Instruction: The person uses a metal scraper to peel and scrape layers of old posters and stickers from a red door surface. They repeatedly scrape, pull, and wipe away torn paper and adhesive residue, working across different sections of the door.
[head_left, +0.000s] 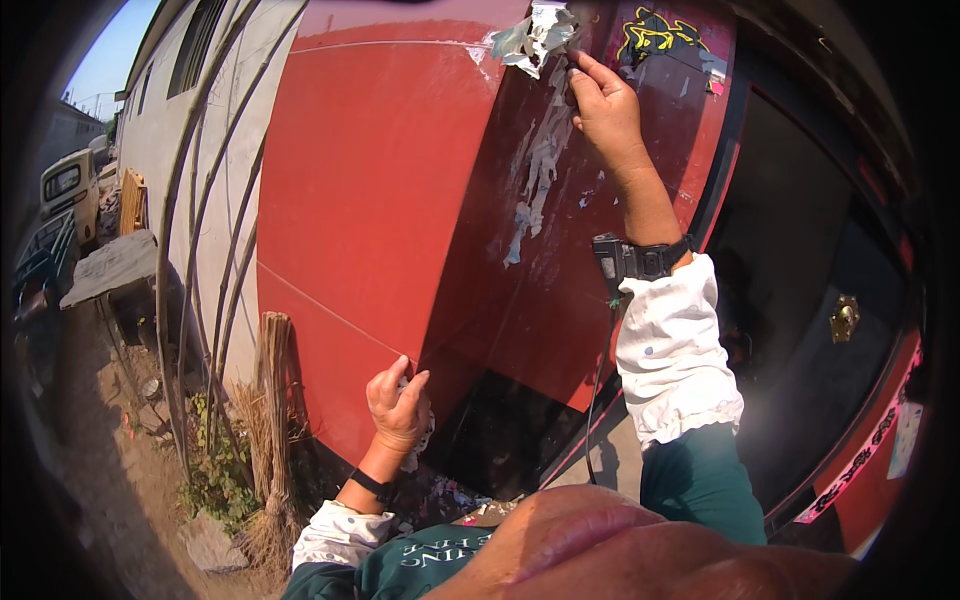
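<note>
My right hand (609, 116) is raised against the shaded face of a red tiled wall (517, 315). Its thumb and forefinger pinch the lower right edge of a torn, peeling paper (536, 37). Below that, ragged strips of paper residue (541, 180) cling to the tiles. My left hand (397, 405) is low, near the wall's corner, with fingers curled around crumpled white paper (421, 442) that is mostly hidden behind the hand. The sunlit red face (367, 172) lies beyond it.
A dark door (802, 247) with a brass knob (844, 318) stands at right. From a black device (609, 259) on my right wrist hangs a cable (598, 390). Paper scraps (457, 499) litter the wall's foot. Leaning poles (187, 225), a straw broom (274, 420) and a stone slab (111, 268) are at left.
</note>
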